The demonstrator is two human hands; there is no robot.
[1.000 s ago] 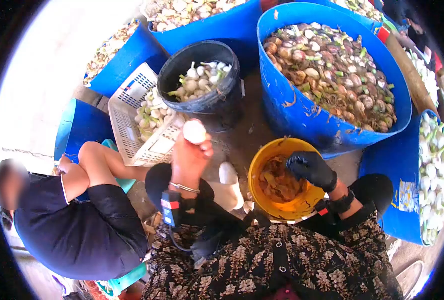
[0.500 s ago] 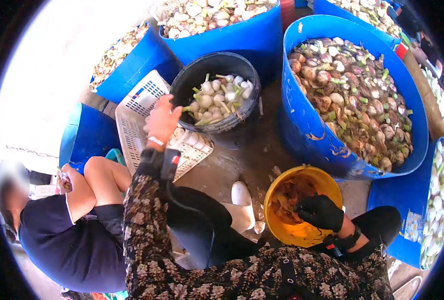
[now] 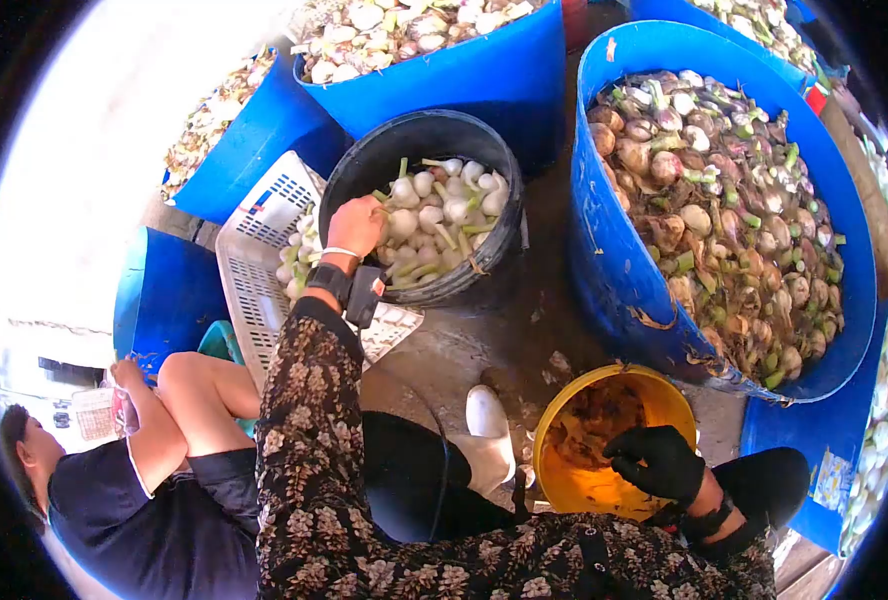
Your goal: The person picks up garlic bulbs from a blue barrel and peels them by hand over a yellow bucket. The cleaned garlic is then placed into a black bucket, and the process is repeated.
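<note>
My bare left hand (image 3: 357, 224) reaches over the near left rim of the black bucket (image 3: 336, 190), its curled fingers at the peeled white bulbs (image 3: 429, 215) inside. Whether those fingers hold a bulb is hidden. My right hand (image 3: 656, 462), in a black glove, hangs over the yellow bucket (image 3: 686, 408), fingers curled in, and nothing can be made out between them. Brown peelings (image 3: 589, 425) lie in that yellow bucket. Beside the black bucket is a white basket (image 3: 254, 290) holding more peeled bulbs, partly behind my left wrist.
A large blue tub (image 3: 614, 250) of unpeeled bulbs stands at the right. More blue tubs (image 3: 444, 90) of bulbs line the back and sides. At the left a person (image 3: 154, 500) sits with bent knees. A white shoe (image 3: 486, 412) rests on the wet floor.
My left hand has moved from above the white basket to the bulbs in the black bucket, and its fingers have curled. My right hand stays over the yellow bucket. The view has shifted slightly.
</note>
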